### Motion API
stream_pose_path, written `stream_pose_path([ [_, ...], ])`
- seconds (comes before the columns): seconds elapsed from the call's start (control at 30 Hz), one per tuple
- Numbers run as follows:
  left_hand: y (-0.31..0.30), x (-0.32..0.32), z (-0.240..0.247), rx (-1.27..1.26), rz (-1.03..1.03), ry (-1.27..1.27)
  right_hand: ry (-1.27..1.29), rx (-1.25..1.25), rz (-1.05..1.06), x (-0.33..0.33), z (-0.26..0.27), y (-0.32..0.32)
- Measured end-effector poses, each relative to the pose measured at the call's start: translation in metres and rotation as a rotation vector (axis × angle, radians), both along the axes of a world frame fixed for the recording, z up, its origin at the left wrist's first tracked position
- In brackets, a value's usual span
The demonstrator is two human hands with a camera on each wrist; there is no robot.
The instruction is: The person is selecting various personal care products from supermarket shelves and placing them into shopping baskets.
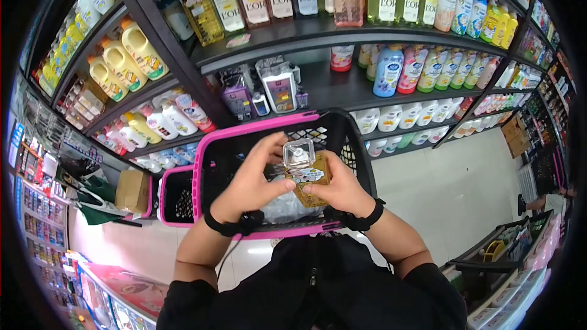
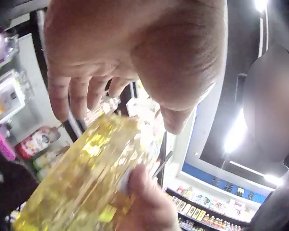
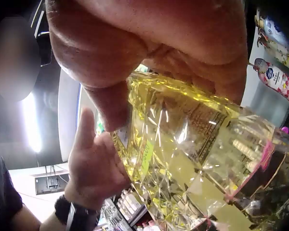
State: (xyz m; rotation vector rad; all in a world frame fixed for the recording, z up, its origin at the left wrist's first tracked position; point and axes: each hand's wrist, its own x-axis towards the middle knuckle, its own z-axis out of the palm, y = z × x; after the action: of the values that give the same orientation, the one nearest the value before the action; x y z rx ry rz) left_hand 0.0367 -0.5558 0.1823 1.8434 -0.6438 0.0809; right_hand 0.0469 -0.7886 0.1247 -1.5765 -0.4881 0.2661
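A faceted, clear golden-yellow pump bottle [image 1: 313, 197] with a square transparent cap [image 1: 299, 157] and a label is held above the shopping basket [image 1: 197, 174]. My right hand [image 1: 343, 188] grips its right side, thumb across the front near the label. Beside the cap and the bottle's left side is my left hand [image 1: 252, 182], its fingers loosely extended and the thumb near the label. In the left wrist view those fingers [image 2: 79, 96] hang over the bottle without wrapping it. Through the right wrist view the yellow bottle [image 3: 183, 139] shows large under the right palm.
Inside the black, pink-rimmed basket lies a clear plastic-wrapped item [image 1: 287, 209]. Ahead, a dark shelf [image 1: 275, 40] bears several pump bottles, with colourful bottles [image 1: 388, 72] below. A cardboard box [image 1: 132, 191] stands at the left. Pale tiled floor [image 1: 428, 186] extends right of the basket.
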Motion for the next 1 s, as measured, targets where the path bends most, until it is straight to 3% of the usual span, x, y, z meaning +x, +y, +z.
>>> stream_pose_path([
  [0.17, 0.005, 0.01, 0.061, 0.615, -0.116, -0.167, -0.158, -0.173, -0.02, -0.01, -0.013, 0.01],
  [0.47, 0.032, 0.032, 0.036, 0.842, -0.359, -0.121, -0.176, -0.274, -0.003, -0.013, -0.033, 0.044],
  [0.63, 0.056, 0.034, -0.04, 0.892, -0.327, -0.084, -0.295, -0.402, -0.134, -0.037, -0.052, 0.04],
  [0.8, 0.082, 0.035, -0.172, 1.086, -0.299, -0.087, -0.082, -0.331, -0.196, -0.079, -0.049, 0.031],
  [0.9, 0.095, 0.033, -0.201, 1.192, -0.3, 0.018, -0.213, -0.472, -0.307, -0.091, -0.067, 0.03],
  [1.0, 0.127, 0.039, -0.272, 1.228, -0.274, 0.15, -0.27, -0.548, -0.419, -0.096, -0.077, 0.036],
])
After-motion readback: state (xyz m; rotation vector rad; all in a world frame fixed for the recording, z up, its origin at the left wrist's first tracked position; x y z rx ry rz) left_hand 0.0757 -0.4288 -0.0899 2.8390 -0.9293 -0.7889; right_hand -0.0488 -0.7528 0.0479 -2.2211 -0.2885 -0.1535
